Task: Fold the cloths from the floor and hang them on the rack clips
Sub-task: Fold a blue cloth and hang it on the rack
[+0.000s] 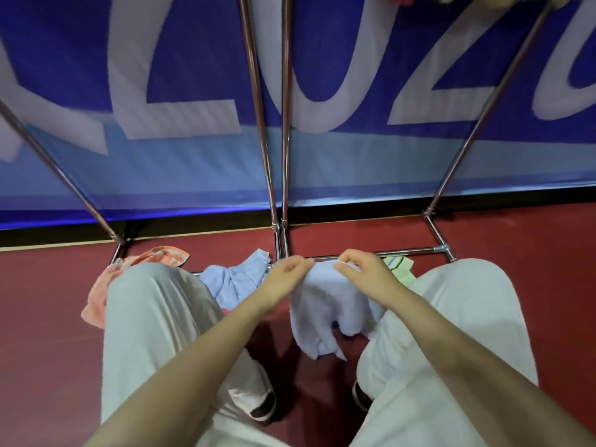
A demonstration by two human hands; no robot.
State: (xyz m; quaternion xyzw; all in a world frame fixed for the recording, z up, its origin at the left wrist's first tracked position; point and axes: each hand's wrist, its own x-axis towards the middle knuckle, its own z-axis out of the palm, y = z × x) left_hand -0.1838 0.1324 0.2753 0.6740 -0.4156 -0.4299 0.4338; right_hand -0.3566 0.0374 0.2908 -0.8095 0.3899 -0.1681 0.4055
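My left hand (285, 274) and right hand (361, 272) pinch the lavender cloth's (325, 304) top edge just before the rack's base bar (374, 253); it hangs lengthwise downward between my knees, its lower corners crumpled, shape unclear.

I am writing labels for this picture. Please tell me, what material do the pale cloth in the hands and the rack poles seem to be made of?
Pale cloth: probably soft terry or fleece, matte; its surface looks fuzzy and it hangs in limp folds from both hands.
Rack poles: likely polished metal, chrome or steel; thin, straight and carrying bright reflected streaks.
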